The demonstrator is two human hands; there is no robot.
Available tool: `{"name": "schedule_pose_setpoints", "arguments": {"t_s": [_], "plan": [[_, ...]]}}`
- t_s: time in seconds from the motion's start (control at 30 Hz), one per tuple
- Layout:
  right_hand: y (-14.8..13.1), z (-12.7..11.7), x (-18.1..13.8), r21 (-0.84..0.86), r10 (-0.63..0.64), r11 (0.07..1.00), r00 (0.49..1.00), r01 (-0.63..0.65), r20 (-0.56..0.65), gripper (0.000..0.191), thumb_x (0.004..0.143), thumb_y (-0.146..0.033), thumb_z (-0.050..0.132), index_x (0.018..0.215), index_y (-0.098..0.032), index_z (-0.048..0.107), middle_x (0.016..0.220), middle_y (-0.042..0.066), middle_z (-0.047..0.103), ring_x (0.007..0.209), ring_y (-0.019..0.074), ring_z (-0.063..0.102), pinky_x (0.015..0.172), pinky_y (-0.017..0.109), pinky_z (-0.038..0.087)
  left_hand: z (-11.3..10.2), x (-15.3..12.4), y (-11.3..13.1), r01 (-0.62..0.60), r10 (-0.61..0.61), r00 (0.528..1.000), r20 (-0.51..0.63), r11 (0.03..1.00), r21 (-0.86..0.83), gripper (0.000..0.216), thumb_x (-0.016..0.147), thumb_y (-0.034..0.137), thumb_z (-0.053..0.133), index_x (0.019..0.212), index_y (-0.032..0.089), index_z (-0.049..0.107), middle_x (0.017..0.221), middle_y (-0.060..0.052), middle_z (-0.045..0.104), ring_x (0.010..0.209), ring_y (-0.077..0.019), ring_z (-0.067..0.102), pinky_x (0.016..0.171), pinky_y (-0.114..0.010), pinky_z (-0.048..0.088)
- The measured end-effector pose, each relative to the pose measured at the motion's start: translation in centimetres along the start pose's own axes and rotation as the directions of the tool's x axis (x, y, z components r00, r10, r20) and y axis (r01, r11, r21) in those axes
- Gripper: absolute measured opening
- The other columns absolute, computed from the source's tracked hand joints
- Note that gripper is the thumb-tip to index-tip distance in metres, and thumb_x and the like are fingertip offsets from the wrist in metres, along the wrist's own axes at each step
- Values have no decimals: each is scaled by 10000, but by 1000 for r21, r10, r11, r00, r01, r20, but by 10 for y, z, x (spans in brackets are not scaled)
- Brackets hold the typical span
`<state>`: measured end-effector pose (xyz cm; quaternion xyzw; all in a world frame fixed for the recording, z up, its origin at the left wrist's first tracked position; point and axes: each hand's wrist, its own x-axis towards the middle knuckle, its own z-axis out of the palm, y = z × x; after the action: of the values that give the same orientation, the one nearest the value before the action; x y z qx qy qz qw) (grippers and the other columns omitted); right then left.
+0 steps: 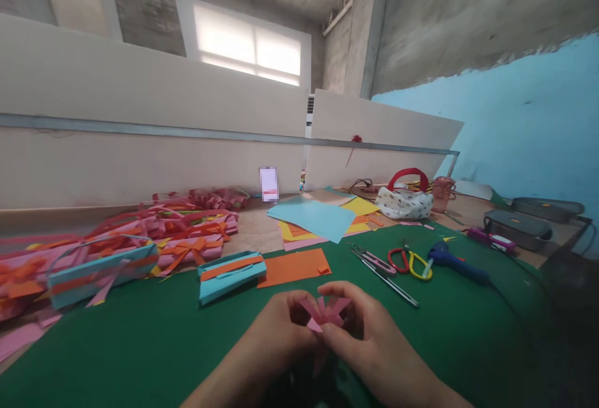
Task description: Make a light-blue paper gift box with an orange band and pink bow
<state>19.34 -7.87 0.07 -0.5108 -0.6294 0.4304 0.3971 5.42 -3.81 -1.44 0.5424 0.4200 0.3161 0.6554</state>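
Observation:
A small pink paper bow [327,313], made of folded strips with pointed ends, is held between both hands above the green mat [154,345]. My left hand [285,327] is closed on its left side, thumb and fingers pinching the paper. From the right, my right hand [360,320] grips it with the thumb in front and the index finger curved over the top. Fingers hide part of the bow. Just beyond the hands lie an orange paper sheet [294,267] and a folded light-blue paper piece with an orange band [231,276].
Right of the hands lie a cutter knife [388,280], scissors with red and yellow handles [409,262] and a blue glue gun [458,264] with its cord. Coloured paper sheets [313,214] are stacked behind. Pink and orange paper pieces [187,233] pile up left. A phone [268,183] stands at the back.

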Motion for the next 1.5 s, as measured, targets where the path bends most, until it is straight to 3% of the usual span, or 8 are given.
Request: {"name": "schedule_pose_setpoints", "arguments": {"t_s": [0.13,0.3,0.43,0.53,0.67,0.93,1.33,1.5], "plan": [[8,1,5,4,-29,1000,1000,29,-2,269,765,-205,558,1031,-177,539,776,13,605,661,119,557,572,218,437,2,-3,4,-14,14,1000,-2,998,66,231,483,153,670,557,174,453,404,45,534,355,-94,469,371,-204,339],[12,-3,8,54,-12,998,1000,10,23,282,797,-249,538,1068,-178,504,671,-22,557,547,94,506,495,202,392,-8,-5,0,8,0,978,210,999,-36,227,489,98,672,678,143,554,554,-6,619,449,-91,507,432,-194,344],[10,-10,7,73,-6,997,1000,7,-9,292,789,-250,552,1069,-186,496,691,-30,534,552,83,486,490,192,377,-19,-13,10,119,-70,959,275,979,-168,266,565,131,713,815,119,621,730,-41,633,611,-93,565,556,-189,388],[12,-14,7,122,-4,993,1000,2,20,309,801,-250,535,1098,-194,468,693,-41,512,513,68,452,459,186,353,-19,-17,17,190,-141,961,236,961,-201,252,647,236,710,853,113,632,762,-45,615,639,-85,563,560,-179,384],[14,-16,7,103,-36,994,998,31,50,307,802,-227,526,1099,-186,462,702,-38,507,536,73,462,474,189,367,-13,-13,14,120,-107,985,131,989,-88,339,666,445,677,714,118,605,594,-9,568,525,-75,510,464,-171,302],[10,-15,6,83,-25,996,997,18,79,306,795,-231,548,1084,-176,463,683,-42,506,553,78,470,487,195,363,-9,-7,11,9,-18,996,85,994,109,262,647,373,654,624,124,578,572,-11,590,485,-83,482,471,-204,310],[14,-12,5,145,-40,989,995,26,87,310,803,-251,539,1096,-189,458,739,-21,545,562,88,517,511,213,399,-3,-7,12,-12,15,1000,-23,994,109,294,613,418,625,555,145,533,482,20,520,435,-73,425,451,-205,287],[15,-9,7,56,-49,997,997,46,56,296,800,-223,519,1087,-172,467,744,-7,547,606,101,529,497,202,395,-1,-7,13,-17,20,999,-25,992,121,258,620,380,612,549,143,538,484,8,540,435,-81,447,452,-210,295]]}}
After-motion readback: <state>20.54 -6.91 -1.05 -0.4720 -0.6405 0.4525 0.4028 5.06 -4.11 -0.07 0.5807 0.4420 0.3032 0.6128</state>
